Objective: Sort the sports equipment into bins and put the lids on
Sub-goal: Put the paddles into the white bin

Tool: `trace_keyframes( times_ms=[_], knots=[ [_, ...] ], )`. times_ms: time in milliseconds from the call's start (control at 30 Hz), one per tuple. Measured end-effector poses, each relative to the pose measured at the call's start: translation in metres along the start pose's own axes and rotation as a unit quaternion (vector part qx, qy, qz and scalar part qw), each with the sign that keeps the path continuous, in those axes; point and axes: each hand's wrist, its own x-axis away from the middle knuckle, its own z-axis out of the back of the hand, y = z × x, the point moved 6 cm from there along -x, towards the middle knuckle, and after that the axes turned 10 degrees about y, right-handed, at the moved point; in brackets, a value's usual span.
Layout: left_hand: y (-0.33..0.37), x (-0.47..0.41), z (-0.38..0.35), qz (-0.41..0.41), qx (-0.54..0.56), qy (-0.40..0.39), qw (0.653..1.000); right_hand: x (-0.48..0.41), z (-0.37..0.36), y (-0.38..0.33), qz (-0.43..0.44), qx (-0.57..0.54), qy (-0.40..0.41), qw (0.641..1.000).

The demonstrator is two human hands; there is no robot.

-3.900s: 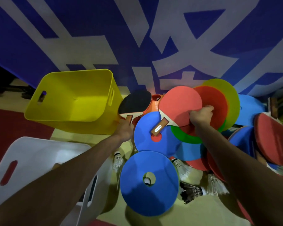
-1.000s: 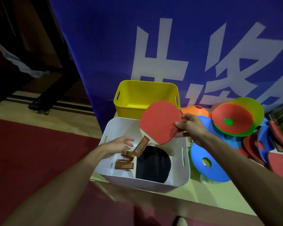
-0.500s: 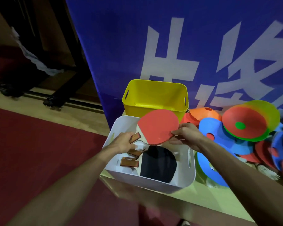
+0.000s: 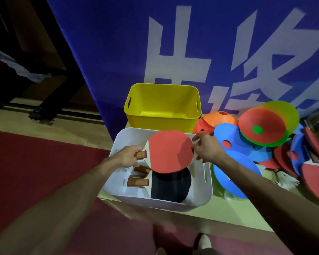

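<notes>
The red paddle (image 4: 170, 151) hovers flat over the white bin (image 4: 160, 204), with the left hand (image 4: 127, 156) curled round its wooden handle and the right hand (image 4: 206, 149) pinching the blade's edge. It's probably light and stiff with grippy rubber, so the handle's the sane hold. A black paddle (image 4: 170, 186) and loose handles lie beneath, exact count unclear. No lids in sight, and the right-side pile's blurry.

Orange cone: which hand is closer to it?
Right. The right hand sits just in front of the orange cone; the left hand grips the paddle, farther across the white bin.
</notes>
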Motion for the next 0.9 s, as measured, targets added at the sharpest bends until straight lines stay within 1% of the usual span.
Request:
trace_keyframes(
  times_ms=[133,200,433,600,667,733,800,900],
  knots=[
    [0.003,-0.004,-0.003,-0.024,-0.034,-0.023,0.999,-0.003,0.003,0.003,0.021,0.017,0.048,0.998],
    [0.009,-0.007,-0.008,-0.034,-0.047,-0.043,0.997,-0.004,0.005,0.003,0.023,0.019,0.058,0.998],
    [0.024,-0.022,-0.038,-0.068,-0.123,-0.069,0.988,0.008,0.006,0.012,0.013,-0.006,0.027,1.0],
    [0.021,-0.035,-0.05,-0.065,-0.162,-0.061,0.983,0.018,0.012,0.014,0.005,-0.023,-0.004,1.0],
    [0.019,-0.036,-0.054,-0.049,-0.158,-0.064,0.984,0.02,0.016,0.015,0.004,-0.024,-0.009,1.0],
    [0.016,-0.034,-0.053,-0.048,-0.182,-0.064,0.98,0.02,0.019,0.015,0.006,-0.026,-0.006,1.0],
    [0.013,-0.031,-0.048,-0.037,-0.173,-0.049,0.983,0.019,0.022,0.015,0.003,-0.031,-0.005,0.999],
    [0.017,-0.025,-0.033,-0.028,-0.129,-0.029,0.991,0.017,0.022,0.011,0.005,-0.037,-0.012,0.999]
  ],
)
